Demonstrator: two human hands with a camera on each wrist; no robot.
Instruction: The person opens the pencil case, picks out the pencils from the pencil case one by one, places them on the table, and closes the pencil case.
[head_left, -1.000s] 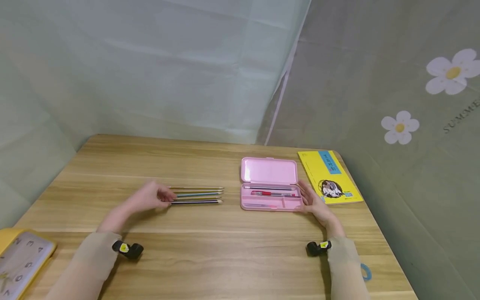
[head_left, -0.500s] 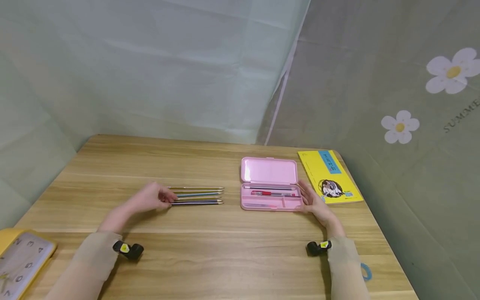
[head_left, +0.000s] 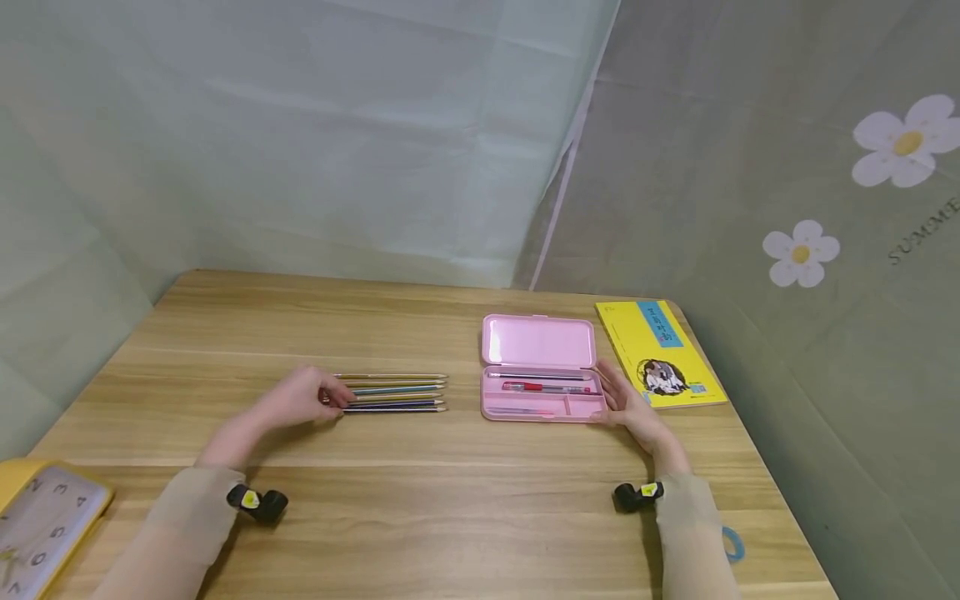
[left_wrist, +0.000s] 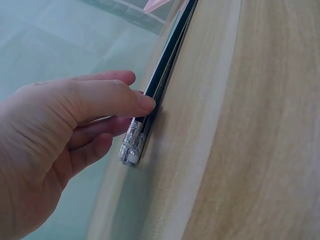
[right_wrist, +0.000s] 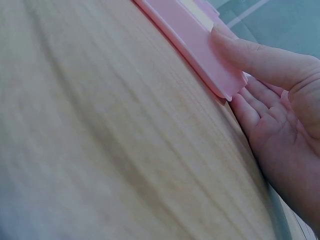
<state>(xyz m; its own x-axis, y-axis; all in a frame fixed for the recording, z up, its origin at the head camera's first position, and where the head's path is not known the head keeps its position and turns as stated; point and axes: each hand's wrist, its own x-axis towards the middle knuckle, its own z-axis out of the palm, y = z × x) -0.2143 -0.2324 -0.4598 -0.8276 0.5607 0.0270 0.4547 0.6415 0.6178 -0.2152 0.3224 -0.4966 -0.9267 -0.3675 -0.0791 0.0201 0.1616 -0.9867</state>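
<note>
Several pencils (head_left: pixel 401 389) lie side by side on the table, their sharpened tips pointing right. My left hand (head_left: pixel 303 395) is at their eraser ends. In the left wrist view, its thumb and fingers pinch a dark pencil (left_wrist: pixel 162 75) just above the metal ferrule, with another pencil close against it. To the right lies an opened pink pencil case (head_left: pixel 522 398), lid folded back. Inside it are a red-capped pen (head_left: pixel 543 387), a dark pencil and a thin pinkish stick. My right hand (head_left: pixel 632 412) holds the case's right end, thumb on the near rim and fingers along the side.
A yellow booklet (head_left: pixel 660 354) lies at the back right, close beside my right hand. At the lower left stands a yellow clock (head_left: pixel 56 521). A blue ring (head_left: pixel 732 543) lies by my right sleeve. Hanging cloth (head_left: pixel 360 167) closes off the table's far side.
My left hand has shifted slightly toward me, bringing the nearest dark pencil along, so a second dark one now shows separately behind it. The right hand and the pencil case have stayed put.
</note>
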